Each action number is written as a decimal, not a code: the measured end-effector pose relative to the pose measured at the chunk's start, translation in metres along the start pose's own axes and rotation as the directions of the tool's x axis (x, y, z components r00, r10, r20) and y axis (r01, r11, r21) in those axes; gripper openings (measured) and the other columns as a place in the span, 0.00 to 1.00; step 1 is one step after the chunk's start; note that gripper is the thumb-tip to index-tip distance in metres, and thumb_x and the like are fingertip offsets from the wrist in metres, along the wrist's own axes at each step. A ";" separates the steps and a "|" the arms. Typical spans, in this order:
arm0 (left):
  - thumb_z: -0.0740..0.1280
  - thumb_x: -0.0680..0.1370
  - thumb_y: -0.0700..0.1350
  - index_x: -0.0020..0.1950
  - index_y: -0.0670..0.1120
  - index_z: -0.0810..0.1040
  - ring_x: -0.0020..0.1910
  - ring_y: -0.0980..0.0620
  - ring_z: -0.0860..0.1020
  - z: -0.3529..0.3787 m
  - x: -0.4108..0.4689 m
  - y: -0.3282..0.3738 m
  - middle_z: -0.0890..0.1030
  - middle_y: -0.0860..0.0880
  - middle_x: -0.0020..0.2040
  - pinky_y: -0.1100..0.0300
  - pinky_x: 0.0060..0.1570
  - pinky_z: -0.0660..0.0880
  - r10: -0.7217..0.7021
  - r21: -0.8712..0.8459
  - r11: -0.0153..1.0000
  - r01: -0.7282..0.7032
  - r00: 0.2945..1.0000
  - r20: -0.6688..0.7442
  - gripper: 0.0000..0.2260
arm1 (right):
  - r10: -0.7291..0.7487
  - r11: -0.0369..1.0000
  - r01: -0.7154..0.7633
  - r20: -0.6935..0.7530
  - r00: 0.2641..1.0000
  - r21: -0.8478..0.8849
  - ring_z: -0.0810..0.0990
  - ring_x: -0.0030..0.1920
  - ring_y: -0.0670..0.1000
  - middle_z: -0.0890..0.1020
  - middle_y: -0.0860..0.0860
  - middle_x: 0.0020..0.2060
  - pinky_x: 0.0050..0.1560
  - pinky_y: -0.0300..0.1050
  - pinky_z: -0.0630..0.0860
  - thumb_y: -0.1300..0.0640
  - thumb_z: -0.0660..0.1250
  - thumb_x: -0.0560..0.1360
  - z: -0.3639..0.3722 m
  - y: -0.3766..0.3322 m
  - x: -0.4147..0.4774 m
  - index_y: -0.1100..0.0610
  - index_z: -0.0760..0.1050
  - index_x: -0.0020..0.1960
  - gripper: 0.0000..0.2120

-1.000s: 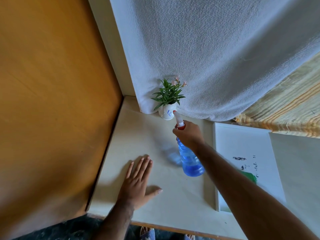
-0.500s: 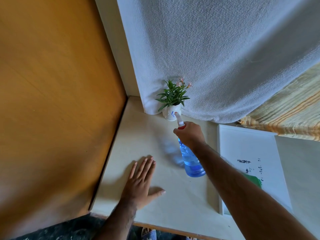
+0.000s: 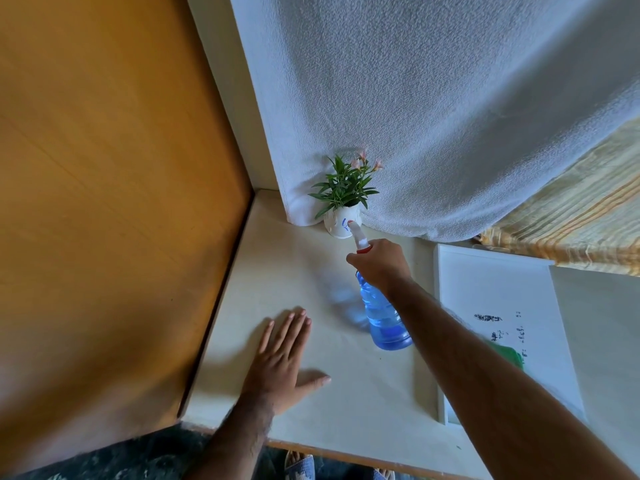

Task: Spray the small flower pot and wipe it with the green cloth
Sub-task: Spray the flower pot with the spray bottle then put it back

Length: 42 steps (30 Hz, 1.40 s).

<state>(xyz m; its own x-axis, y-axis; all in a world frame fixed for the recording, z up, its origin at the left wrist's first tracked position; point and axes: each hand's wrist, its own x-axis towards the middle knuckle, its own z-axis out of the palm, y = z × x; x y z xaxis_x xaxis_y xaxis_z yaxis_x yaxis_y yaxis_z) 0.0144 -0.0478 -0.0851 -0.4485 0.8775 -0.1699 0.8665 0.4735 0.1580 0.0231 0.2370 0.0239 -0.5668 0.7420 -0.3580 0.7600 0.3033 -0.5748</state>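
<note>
A small white flower pot (image 3: pixel 338 224) with blue marks and a green plant with pink flowers stands at the back of the cream table, against a hanging white cloth. My right hand (image 3: pixel 379 265) grips the neck of a blue spray bottle (image 3: pixel 382 317), held off the table, its white nozzle right up against the pot. My left hand (image 3: pixel 282 362) lies flat on the table, fingers spread, holding nothing. The green cloth (image 3: pixel 507 353) peeks out on the white board, mostly hidden behind my right forearm.
A white board (image 3: pixel 491 289) with dark marks lies on the table to the right. An orange wooden panel (image 3: pixel 104 202) walls off the left side. A striped yellow fabric (image 3: pixel 571 220) hangs at the back right. The table's front edge (image 3: pixel 346 453) runs along the bottom.
My right hand has moved the bottle forward, bringing the nozzle tip closer to the pot. My left hand stays flat on the table.
</note>
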 end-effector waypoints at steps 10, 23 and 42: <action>0.52 0.78 0.78 0.85 0.41 0.55 0.85 0.43 0.52 -0.003 -0.001 -0.002 0.53 0.43 0.87 0.37 0.79 0.52 0.006 0.007 1.000 -0.006 1.000 0.012 0.50 | -0.070 0.960 0.106 -0.145 0.987 0.258 0.84 0.40 0.52 0.85 0.51 0.35 0.43 0.45 0.78 0.53 0.68 0.67 -0.019 0.025 -0.018 0.52 0.80 0.45 0.08; 0.48 0.78 0.78 0.85 0.40 0.56 0.84 0.39 0.57 -0.006 0.001 0.002 0.56 0.40 0.86 0.37 0.78 0.53 0.031 0.021 0.999 -0.031 1.000 0.005 0.50 | -0.035 0.869 0.381 -0.728 0.684 0.316 0.78 0.37 0.38 0.79 0.31 0.38 0.43 0.34 0.73 0.54 0.66 0.69 -0.133 0.087 -0.010 0.44 0.76 0.56 0.16; 0.47 0.77 0.80 0.84 0.38 0.57 0.83 0.37 0.58 0.000 0.003 -0.002 0.57 0.38 0.85 0.38 0.80 0.51 0.037 0.048 0.998 -0.039 0.998 0.049 0.52 | 0.016 0.893 0.321 -0.735 0.678 0.316 0.81 0.40 0.45 0.80 0.43 0.37 0.47 0.49 0.80 0.48 0.71 0.71 -0.137 0.167 0.017 0.46 0.75 0.59 0.17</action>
<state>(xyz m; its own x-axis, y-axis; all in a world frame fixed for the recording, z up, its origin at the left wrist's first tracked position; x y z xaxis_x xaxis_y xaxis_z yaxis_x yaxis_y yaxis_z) 0.0107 -0.0459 -0.0861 -0.4051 0.8896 -0.2109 0.8930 0.4345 0.1176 0.1839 0.3821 0.0220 -0.1382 0.9475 0.2885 0.3960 0.3198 -0.8608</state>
